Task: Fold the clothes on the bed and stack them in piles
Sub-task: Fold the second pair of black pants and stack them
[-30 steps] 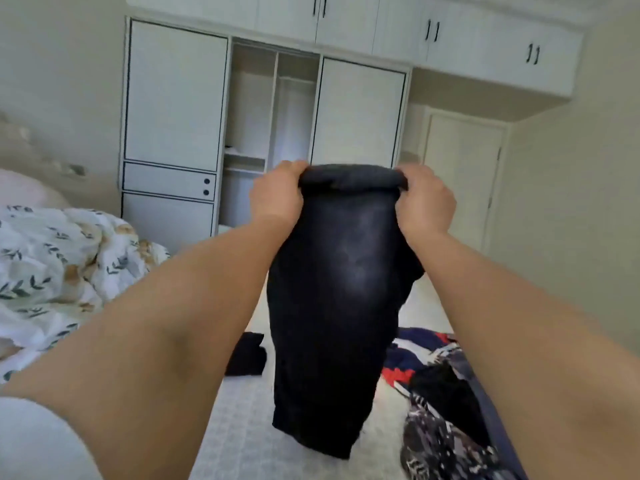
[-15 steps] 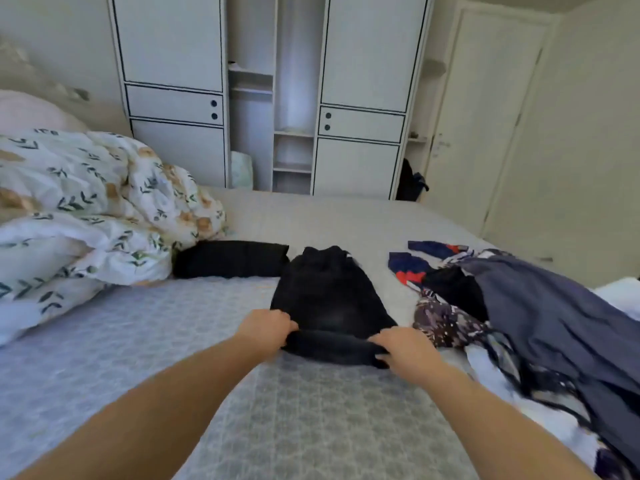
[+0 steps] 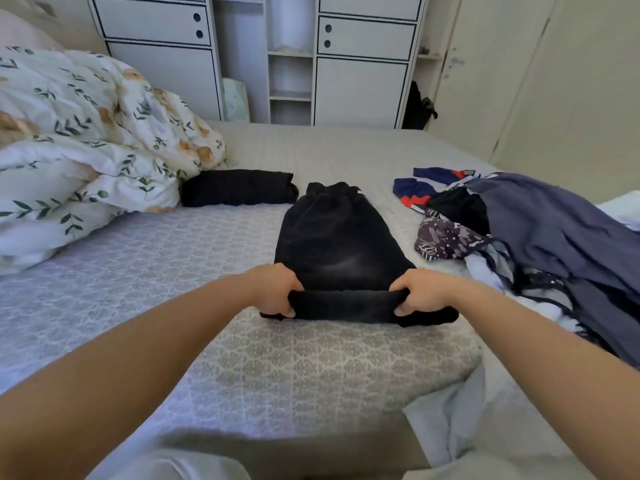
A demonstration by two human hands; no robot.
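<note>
Black jeans (image 3: pixel 337 244) lie flat in the middle of the bed (image 3: pixel 156 271), waistband at the far end. My left hand (image 3: pixel 275 289) grips the left corner of their near folded edge, and my right hand (image 3: pixel 420 294) grips the right corner. A folded black garment (image 3: pixel 239 187) lies behind and to the left of the jeans. To the right sits a loose pile of clothes (image 3: pixel 540 237): grey-blue fabric, a dark floral piece, a navy and red item.
A bunched floral duvet (image 3: pixel 86 140) fills the left side of the bed. A white wardrobe (image 3: pixel 291 57) with open shelves stands beyond the foot of the bed. A pale cloth (image 3: pixel 450 420) hangs over the near right edge of the bed.
The jeans, held up in the air before, have been lowered and laid flat on the bed. Both hands still hold the same folded edge, now close to me.
</note>
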